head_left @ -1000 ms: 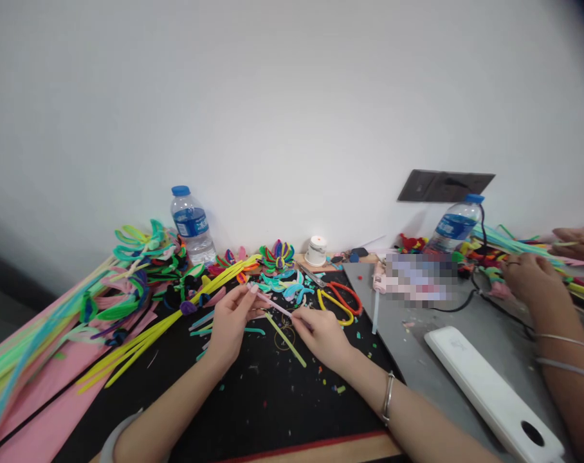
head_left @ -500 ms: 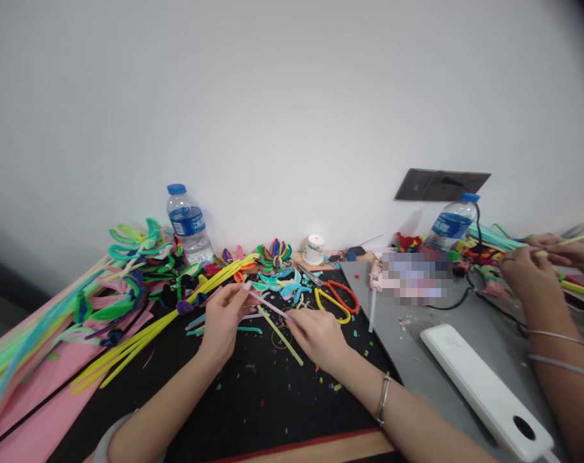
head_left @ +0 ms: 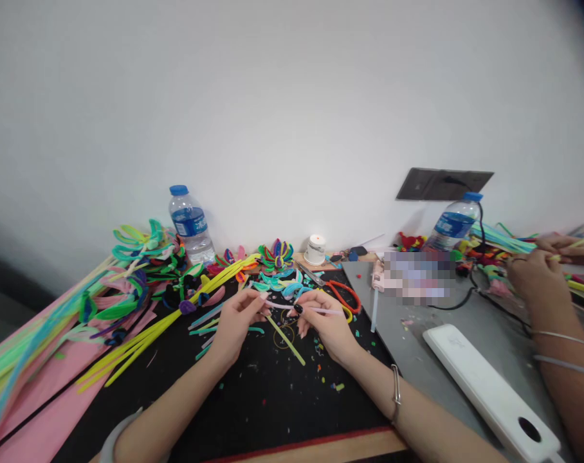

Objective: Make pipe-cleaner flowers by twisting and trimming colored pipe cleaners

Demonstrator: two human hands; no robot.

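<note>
A pale lilac pipe cleaner (head_left: pixel 283 305) stretches between my hands, slightly bowed. My left hand (head_left: pixel 240 319) pinches its left end between thumb and fingertips. Thumb and fingers of my right hand (head_left: pixel 327 325) close on it further along, and its free end sticks out to the right over that hand. Below them a yellow-green pipe cleaner (head_left: pixel 292 348) lies on the black mat (head_left: pixel 253 411). Teal and blue pipe cleaner pieces (head_left: pixel 206 328) lie left of my left hand. Behind my right hand are scissors (head_left: pixel 343 292) with red and yellow handles, partly covered by it.
Pipe cleaner flowers (head_left: pixel 275 256) and a yellow bundle (head_left: pixel 142 331) lie at left and back. Two water bottles (head_left: pixel 190 225) stand by the wall, with a white tub (head_left: pixel 315 249) between. A white power bank (head_left: pixel 489 389) lies right. A co-worker's hands (head_left: pixel 540 276) work far right.
My right hand has turned and shifted its grip inward along the lilac pipe cleaner, so its end now pokes out to the right. My left hand has moved slightly right.
</note>
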